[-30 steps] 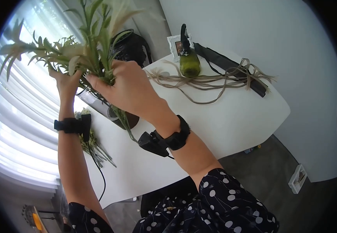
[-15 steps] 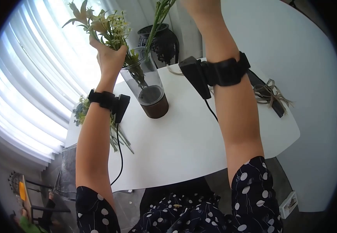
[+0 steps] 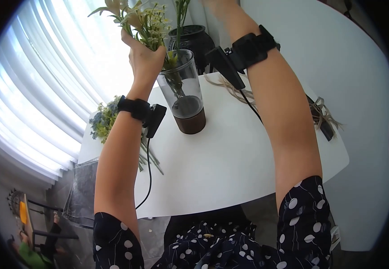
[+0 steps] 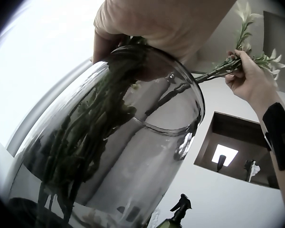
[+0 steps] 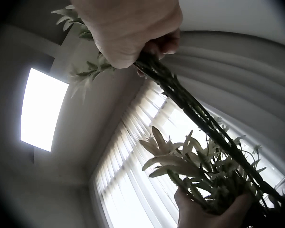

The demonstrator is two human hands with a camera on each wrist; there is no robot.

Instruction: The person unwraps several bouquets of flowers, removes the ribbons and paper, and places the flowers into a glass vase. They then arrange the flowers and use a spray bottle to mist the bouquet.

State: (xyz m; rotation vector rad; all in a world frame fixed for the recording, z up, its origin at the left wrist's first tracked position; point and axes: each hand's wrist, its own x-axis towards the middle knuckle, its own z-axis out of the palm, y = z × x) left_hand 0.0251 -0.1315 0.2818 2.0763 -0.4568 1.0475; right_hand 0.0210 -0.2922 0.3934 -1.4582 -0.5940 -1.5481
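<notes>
My left hand [image 3: 146, 62] grips a bunch of pale lilies and small daisy-like flowers [image 3: 152, 22] at the mouth of a tall glass vase [image 3: 195, 85] with a dark base. The bunch's stems hang inside the glass. My right hand [image 4: 251, 78] is nearly out of the head view at the top. In the left wrist view it pinches several long stems [image 5: 194, 107] with whitish blooms [image 4: 270, 64]. Those stems slant down across the rim, and their lower ends show through the glass.
More cut flowers [image 3: 106, 119] lie on the white table [image 3: 221, 166] left of the vase. Beige raffia-like strands [image 3: 230, 87] lie to the right. A black urn [image 3: 193, 38] stands behind. The left wrist view shows a green spray bottle [image 4: 175, 218].
My right hand has gone from beside the left hand up and to the right, carrying the long stems away from the bunch; their ends have since lowered into the vase. The left hand keeps its grip.
</notes>
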